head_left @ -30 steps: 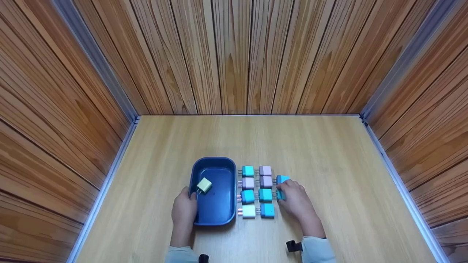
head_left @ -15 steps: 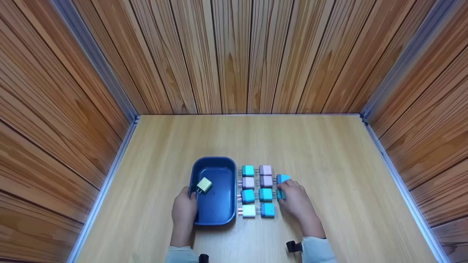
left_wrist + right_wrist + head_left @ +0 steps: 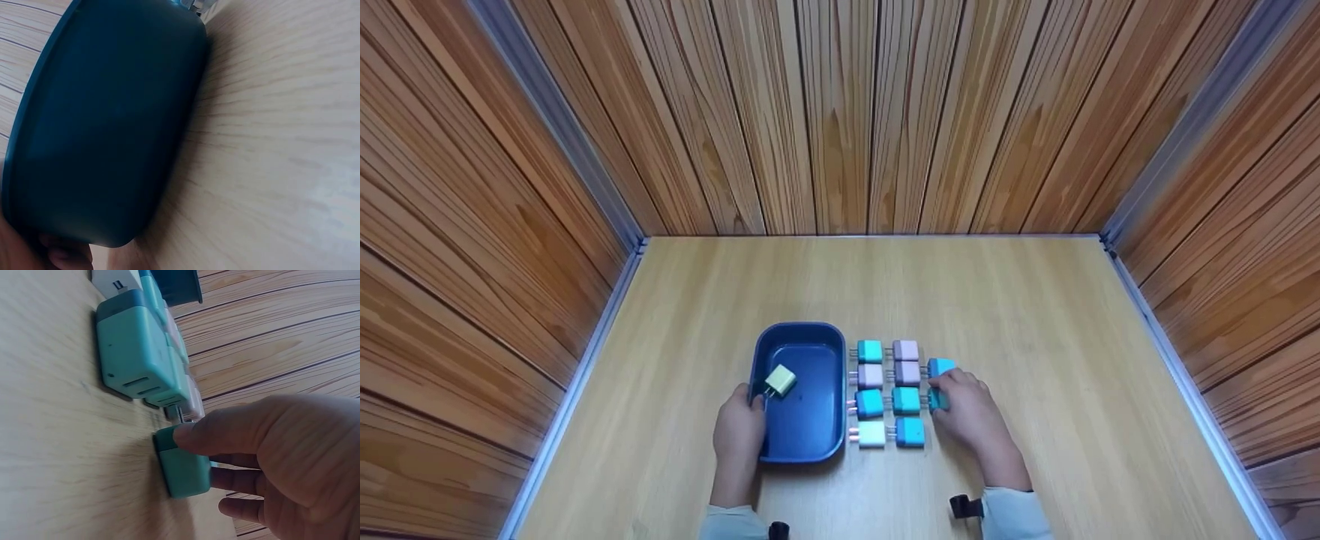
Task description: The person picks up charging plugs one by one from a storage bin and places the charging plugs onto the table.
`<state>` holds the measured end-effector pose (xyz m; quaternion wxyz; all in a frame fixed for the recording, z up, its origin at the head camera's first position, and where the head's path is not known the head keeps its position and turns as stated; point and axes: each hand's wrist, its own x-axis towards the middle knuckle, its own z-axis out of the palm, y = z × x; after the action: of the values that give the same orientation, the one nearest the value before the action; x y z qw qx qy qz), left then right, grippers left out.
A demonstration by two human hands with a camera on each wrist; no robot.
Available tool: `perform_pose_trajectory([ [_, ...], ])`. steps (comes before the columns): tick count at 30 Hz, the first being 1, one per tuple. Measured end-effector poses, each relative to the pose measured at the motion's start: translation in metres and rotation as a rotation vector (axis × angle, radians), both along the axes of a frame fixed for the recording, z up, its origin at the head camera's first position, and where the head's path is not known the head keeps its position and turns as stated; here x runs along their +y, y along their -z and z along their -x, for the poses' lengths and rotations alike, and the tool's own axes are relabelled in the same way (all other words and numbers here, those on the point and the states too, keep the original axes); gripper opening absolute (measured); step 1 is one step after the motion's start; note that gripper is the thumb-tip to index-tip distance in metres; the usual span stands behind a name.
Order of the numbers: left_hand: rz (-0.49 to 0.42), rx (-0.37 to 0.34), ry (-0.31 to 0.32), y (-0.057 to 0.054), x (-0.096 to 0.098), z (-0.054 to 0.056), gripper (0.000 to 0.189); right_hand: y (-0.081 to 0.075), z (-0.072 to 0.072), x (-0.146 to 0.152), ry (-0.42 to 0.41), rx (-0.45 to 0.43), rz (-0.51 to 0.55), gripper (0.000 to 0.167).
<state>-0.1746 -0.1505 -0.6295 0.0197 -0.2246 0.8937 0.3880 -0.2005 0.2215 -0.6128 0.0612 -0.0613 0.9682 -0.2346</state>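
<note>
My left hand (image 3: 739,427) grips the left rim of a dark blue tray (image 3: 810,420). A pale yellow charger plug (image 3: 781,380) lies tilted inside it. In the left wrist view, the tray's outer wall (image 3: 112,112) hides most of the hand. My right hand (image 3: 973,412) pinches a teal charger plug (image 3: 185,469) at the right end of the group, with the thumb on its near side. Just beyond that one lies a blue charger plug (image 3: 940,367), partly covered by the fingers. The prongs of the chargers on the table point left, toward the tray.
Between tray and right hand stand two columns of charger plugs, among them a lilac one (image 3: 905,350), a white one (image 3: 871,434) and a blue one (image 3: 910,432). The wooden table (image 3: 1035,300) is enclosed by wood-grain panels (image 3: 840,150) at the back and both sides.
Both hands stay at the same spots, and the tray and charger plugs keep their places. The head view shifts only very slightly.
</note>
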Motion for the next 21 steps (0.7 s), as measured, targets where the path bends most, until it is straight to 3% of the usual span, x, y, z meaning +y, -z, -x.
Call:
perform_pose_trajectory([
  [12,-0.008,-0.004,0.004,-0.001,0.000,-0.001,0.012,-0.020,0.002,0.007,-0.028,0.089,0.032,0.041],
  [21,-0.025,-0.014,-0.011,-0.001,0.001,-0.001,0.012,-0.039,0.000,-0.011,-0.042,0.106,0.039,0.042],
])
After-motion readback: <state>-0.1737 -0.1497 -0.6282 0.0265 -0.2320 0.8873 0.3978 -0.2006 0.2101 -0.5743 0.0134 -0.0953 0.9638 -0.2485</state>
